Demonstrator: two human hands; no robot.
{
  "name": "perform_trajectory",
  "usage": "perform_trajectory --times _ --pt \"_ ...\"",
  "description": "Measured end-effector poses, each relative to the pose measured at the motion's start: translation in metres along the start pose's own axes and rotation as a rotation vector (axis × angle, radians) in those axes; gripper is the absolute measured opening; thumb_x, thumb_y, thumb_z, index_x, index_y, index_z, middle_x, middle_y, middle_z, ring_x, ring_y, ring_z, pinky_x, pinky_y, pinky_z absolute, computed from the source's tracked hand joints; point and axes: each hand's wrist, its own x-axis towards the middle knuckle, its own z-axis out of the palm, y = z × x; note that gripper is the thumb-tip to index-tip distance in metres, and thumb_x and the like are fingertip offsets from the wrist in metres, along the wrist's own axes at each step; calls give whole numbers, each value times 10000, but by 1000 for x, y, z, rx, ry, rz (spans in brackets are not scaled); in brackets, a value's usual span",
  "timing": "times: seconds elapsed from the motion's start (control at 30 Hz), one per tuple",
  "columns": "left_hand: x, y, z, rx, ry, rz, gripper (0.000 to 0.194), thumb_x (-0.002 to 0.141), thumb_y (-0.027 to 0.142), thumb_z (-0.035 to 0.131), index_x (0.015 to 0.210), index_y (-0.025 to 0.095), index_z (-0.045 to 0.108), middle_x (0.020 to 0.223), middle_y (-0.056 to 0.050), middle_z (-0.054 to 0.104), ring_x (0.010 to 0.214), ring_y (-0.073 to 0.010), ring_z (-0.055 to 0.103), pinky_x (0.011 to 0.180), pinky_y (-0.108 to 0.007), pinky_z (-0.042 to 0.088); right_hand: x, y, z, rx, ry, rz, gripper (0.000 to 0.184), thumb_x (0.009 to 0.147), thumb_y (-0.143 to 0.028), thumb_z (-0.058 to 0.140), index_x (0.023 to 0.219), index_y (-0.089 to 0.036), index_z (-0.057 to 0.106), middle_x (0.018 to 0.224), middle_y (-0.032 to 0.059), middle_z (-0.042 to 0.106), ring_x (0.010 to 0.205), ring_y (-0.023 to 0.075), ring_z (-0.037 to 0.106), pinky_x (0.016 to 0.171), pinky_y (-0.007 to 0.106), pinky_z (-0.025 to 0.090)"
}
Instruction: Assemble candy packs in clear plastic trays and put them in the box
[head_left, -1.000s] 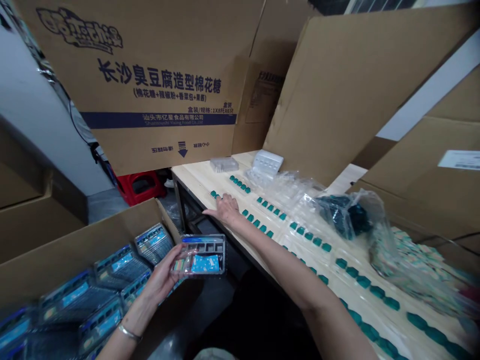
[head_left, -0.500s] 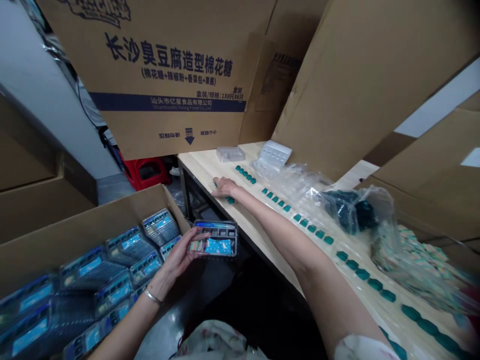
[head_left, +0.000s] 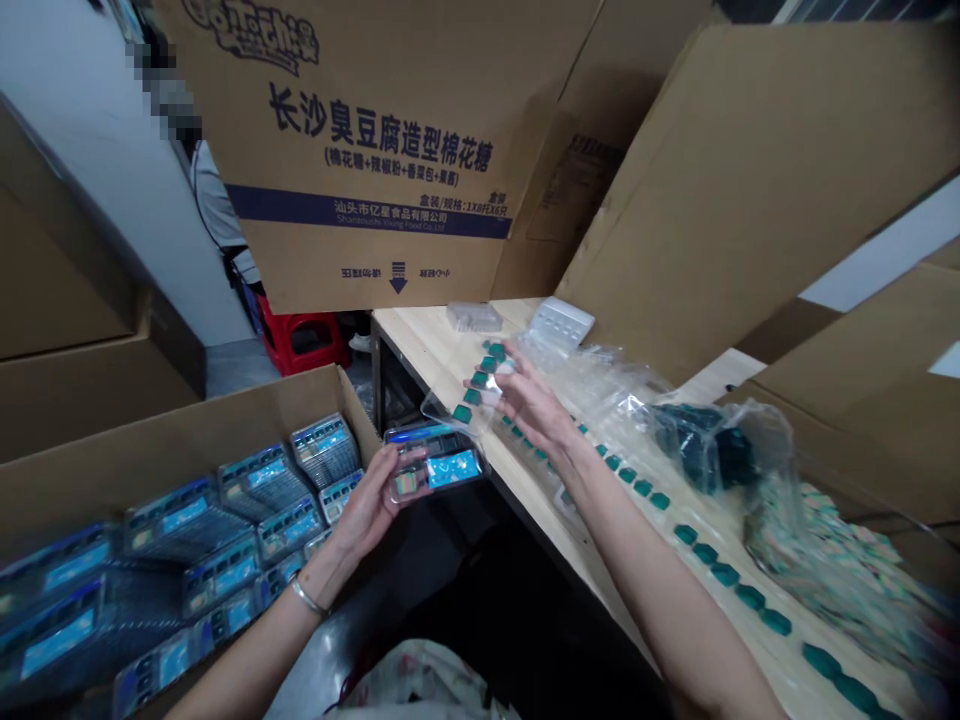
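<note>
Pinching a clear plastic sheet [head_left: 438, 408] by its far side, a worker's right hand [head_left: 536, 400] holds a slanting row of green pieces [head_left: 481, 379] above the near edge of a pale work surface [head_left: 401, 330]. The fingers of the left hand [head_left: 373, 500] are wrapped around one end of a clear tray [head_left: 421, 447], which carries a blue packet [head_left: 453, 467] and hangs just off the surface's edge. Whether sheet and tray touch where they overlap cannot be told from this angle.

Careful handling here would seem to call for a light hold at the rim, clear of the green pieces, with the thin plastic kept flat so none works loose. A level, steady tray should keep the packet seated, and squaring the two edges before any pressing would likely prevent a crooked fit. More green pieces [head_left: 724, 574] line the surface; stacked trays [head_left: 259, 480] fill an open carton [head_left: 187, 425] nearby.
</note>
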Motion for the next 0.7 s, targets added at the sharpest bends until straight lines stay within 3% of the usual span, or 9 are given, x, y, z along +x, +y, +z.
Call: perform_trajectory --times 0.17,0.37,0.6,0.7 --pt "-6 -11 32 -98 -83 14 270 867 310 516 1116 210 541 1156 -66 633 949 -225 644 857 -468 507 -57 24 18 198 205 45 798 702 -247 659 1367 -355 231 1066 -18 593 993 152 611 888 363 500" --pt "-14 -30 56 -161 -124 -8 332 880 357 483 1177 211 519 1244 -83 582 1055 -248 595 865 -445 505 -85 45 25 184 388 -50 813 690 -281 685 1363 -374 238 1129 -8 538 1052 140 558 933 374 484" --pt "-18 -35 57 -126 -113 -46 325 874 353 495 1171 225 531 1240 -81 585 1017 -243 616 856 -457 508 -94 38 13 239 383 -60 652 723 -306 675 1288 -308 349 1101 27 578 1057 184 574 905 404 496" --pt "-15 -32 48 -71 -131 -96 335 879 348 481 1177 203 528 1204 -105 602 958 -254 639 799 -478 531 -94 22 -2 200 257 -12 542 737 -308 669 1225 -265 438 1084 35 606 996 178 607 885 371 502"
